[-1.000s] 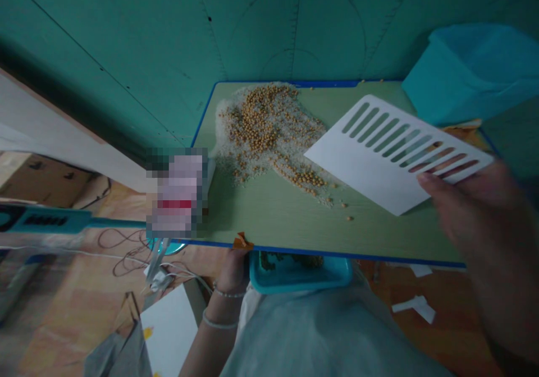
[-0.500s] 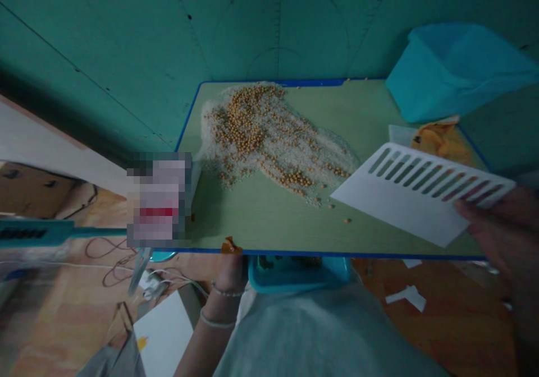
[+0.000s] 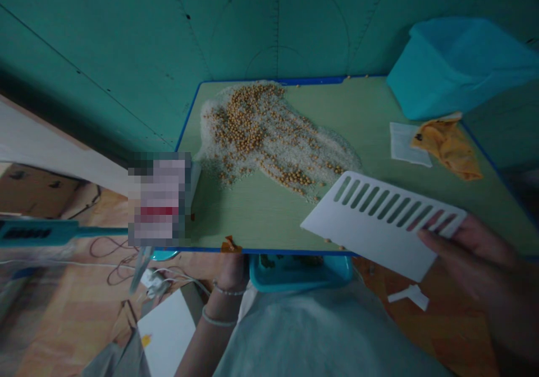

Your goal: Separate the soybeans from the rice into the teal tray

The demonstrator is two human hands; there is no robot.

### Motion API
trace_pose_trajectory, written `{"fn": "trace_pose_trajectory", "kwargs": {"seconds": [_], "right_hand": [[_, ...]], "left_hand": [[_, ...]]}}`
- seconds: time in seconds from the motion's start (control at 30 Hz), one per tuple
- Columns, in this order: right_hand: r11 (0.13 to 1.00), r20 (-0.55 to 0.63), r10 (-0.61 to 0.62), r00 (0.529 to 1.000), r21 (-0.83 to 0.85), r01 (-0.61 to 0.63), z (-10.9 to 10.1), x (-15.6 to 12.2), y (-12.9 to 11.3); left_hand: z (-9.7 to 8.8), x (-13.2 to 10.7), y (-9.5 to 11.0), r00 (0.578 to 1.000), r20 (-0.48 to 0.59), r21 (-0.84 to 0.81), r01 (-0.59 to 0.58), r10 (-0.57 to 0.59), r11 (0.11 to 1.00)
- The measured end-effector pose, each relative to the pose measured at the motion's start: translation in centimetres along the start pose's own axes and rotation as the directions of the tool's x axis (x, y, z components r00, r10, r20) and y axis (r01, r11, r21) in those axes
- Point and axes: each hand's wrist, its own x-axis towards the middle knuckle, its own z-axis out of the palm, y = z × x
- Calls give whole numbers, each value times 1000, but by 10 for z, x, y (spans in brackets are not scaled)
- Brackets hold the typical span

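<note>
My right hand grips a white slotted plastic scraper by its right end, thumb on the near face. The scraper is over the tabletop's front edge, with a couple of yellow beans at its lower edge. Beyond its left corner spreads a pile of round yellow beans mixed with white grains. My left hand is at the tabletop's front edge, its fingers hidden beneath. Right beside it, a blue tray with dark bits inside sits under the edge, against my lap.
The pale green tabletop has a blue rim. At its back right stands a blue bin, near an orange cloth and a white sheet. Left lie a pixelated object and a blue handle. Cables cross the floor.
My right hand has moved the scraper left and toward me, from the right of the tabletop to its front edge. The orange cloth now shows fully. My left hand has stayed put.
</note>
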Motion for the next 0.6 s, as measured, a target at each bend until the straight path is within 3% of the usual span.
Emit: {"fn": "trace_pose_trajectory", "kwargs": {"seconds": [0.23,0.33,0.43,0.6], "right_hand": [[999,97,27,995,17,-29,10,-10,3],[995,21,-43,999,92,41,15,8,-14],[959,-84,-221,972,161,232,24,33,-34],[942,-53,-298,953,146,303,39,62,-47]], "left_hand": [[-4,2,-1,1000,2,-14,12,-12,1000],[-3,2,-2,1000,31,-19,-1,2,1000],[-2,1,-1,997,80,-19,-2,3,1000],[-5,0,-1,988,137,5,-71,70,997]]}}
